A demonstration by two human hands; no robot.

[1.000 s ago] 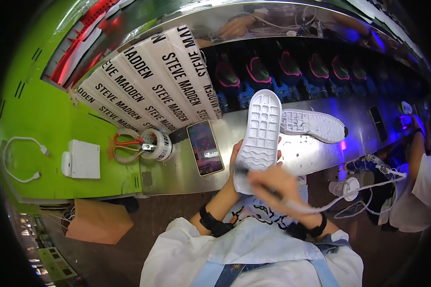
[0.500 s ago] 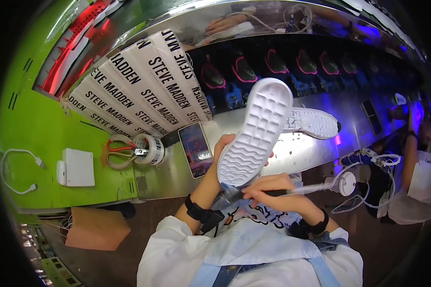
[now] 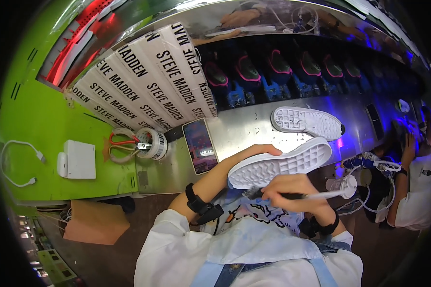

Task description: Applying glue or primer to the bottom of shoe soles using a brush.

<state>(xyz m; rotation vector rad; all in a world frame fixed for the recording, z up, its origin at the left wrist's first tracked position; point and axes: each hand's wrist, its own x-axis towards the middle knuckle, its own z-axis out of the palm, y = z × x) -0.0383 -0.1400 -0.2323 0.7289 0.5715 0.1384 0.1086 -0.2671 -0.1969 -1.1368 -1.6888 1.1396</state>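
Note:
My left hand (image 3: 266, 149) grips a white shoe (image 3: 282, 165) at its far edge, most of the fingers hidden beneath it. The shoe's treaded sole faces up and lies nearly level, toe pointing right and slightly away. In my right hand (image 3: 292, 191) is a slim brush (image 3: 323, 194) with a pale handle and a dark middle, pinched between the fingers. Its bristle end is close to the shoe's near left edge; I cannot tell whether they touch. Another white shoe (image 3: 305, 120) rests sole up on the metal bench (image 3: 244, 126) just beyond, with a black patch at its right end.
Left of the shoes are a phone (image 3: 199, 146), tape rolls (image 3: 153, 143), red-handled scissors (image 3: 122, 139) and a printed carton (image 3: 148, 81). A white box (image 3: 79, 159) and cable (image 3: 21, 143) lie on the green surface. Dark shoes (image 3: 246, 69) line the back. A co-worker's arm (image 3: 401, 182) is at right.
The held shoe has come down and tipped from near upright to almost level, swinging rightward. My right hand and the brush have shifted slightly right. The other shoe is now uncovered.

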